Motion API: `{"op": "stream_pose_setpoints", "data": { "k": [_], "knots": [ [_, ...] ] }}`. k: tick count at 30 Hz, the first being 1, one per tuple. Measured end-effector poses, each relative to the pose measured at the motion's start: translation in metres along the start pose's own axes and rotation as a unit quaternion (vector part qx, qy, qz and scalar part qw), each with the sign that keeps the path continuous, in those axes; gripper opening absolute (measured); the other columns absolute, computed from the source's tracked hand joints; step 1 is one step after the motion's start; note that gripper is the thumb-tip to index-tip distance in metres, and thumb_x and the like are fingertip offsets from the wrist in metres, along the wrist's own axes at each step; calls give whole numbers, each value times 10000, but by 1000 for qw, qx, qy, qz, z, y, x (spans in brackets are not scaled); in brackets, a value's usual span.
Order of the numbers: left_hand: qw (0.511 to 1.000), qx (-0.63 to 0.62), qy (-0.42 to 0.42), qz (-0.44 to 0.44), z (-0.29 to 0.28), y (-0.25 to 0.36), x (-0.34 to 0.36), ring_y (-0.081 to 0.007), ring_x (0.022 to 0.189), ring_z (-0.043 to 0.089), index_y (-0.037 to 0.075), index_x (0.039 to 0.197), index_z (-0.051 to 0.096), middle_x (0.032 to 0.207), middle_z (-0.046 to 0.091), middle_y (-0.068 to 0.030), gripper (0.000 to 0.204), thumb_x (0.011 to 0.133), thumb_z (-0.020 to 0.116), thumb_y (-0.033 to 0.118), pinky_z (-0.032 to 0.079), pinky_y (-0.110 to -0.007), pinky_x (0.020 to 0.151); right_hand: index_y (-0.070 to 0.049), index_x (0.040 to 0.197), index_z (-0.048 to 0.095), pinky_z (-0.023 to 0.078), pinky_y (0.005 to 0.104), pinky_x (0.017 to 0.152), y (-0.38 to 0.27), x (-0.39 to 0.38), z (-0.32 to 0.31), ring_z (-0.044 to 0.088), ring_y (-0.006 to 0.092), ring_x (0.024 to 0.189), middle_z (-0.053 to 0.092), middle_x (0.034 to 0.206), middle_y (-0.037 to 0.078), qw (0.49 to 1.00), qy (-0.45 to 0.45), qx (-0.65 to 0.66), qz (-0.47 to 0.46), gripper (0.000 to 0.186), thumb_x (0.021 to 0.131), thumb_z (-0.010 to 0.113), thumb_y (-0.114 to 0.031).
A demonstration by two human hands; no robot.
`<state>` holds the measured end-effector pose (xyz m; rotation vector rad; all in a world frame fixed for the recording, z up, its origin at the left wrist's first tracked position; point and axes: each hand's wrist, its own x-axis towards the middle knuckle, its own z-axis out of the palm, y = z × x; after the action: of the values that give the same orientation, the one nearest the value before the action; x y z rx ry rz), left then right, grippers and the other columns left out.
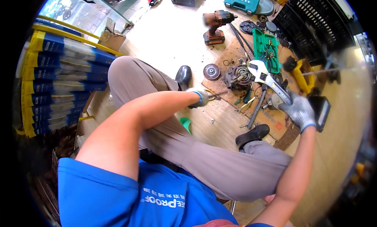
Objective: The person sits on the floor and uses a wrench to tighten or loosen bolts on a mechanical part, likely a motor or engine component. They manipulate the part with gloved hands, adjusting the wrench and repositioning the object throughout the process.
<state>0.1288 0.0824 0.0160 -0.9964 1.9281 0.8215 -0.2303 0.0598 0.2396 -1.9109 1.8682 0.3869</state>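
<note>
My right hand (299, 112), in a grey-white glove, is closed round the handle of a large silver adjustable wrench (271, 81). The wrench's jaw end lies over the edge of a dark machine part with a grooved pulley (240, 76), though I cannot tell if they touch. In my left hand (199, 98), also gloved, is what looks like a pair of pliers (214, 95) with yellowish handles, pointing toward the machine part; the fingers are partly hidden. A loose round pulley (211, 71) lies on the floor left of the part.
Beneath the part is a stained cardboard sheet (271, 123) with screwdrivers and a dark bar (257, 109). Beyond stand an impact driver (214, 27), an open green tool case (266, 50) and a teal case (241, 2). Black crates (314, 23) stand right, blue-and-yellow boxes (63, 78) left.
</note>
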Motion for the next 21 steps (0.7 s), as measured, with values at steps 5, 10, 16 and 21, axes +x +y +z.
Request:
{"op": "stream_pose_setpoints", "data": {
  "k": [5, 10, 16, 21],
  "knots": [
    [886, -416, 176, -107, 0, -3, -72, -208, 605, 646, 31, 987, 645, 687, 624, -84, 246, 919, 671, 266, 542, -365, 543, -4, 1005, 678, 525, 454, 804, 5, 4, 2, 687, 386, 895, 696, 918, 253, 1000, -4, -13, -7, 521, 763, 710, -464],
    [839, -503, 202, -51, -30, 18, -63, -179, 568, 620, 7, 993, 620, 717, 630, -96, 293, 948, 618, 297, 520, -337, 487, -18, 1008, 688, 527, 443, 797, 4, 0, 1, 693, 370, 881, 703, 918, 240, 1000, -9, 10, 0, 531, 756, 715, -485],
    [821, -483, 304, 1, -24, 21, -19, -249, 637, 680, -24, 968, 659, 762, 687, -158, 398, 933, 643, 372, 548, -397, 599, -15, 963, 667, 540, 466, 733, 0, -3, 3, 694, 385, 773, 692, 859, 250, 1000, -5, -3, 3, 550, 770, 706, -528],
    [719, -647, 254, 11, -29, 39, -14, -222, 511, 597, -26, 950, 602, 671, 602, -99, 386, 950, 662, 356, 478, -364, 423, -31, 1146, 623, 528, 463, 850, 10, -2, 24, 673, 410, 967, 696, 1029, 254, 1000, 10, -17, 5, 631, 743, 760, -497]
  ]
}}
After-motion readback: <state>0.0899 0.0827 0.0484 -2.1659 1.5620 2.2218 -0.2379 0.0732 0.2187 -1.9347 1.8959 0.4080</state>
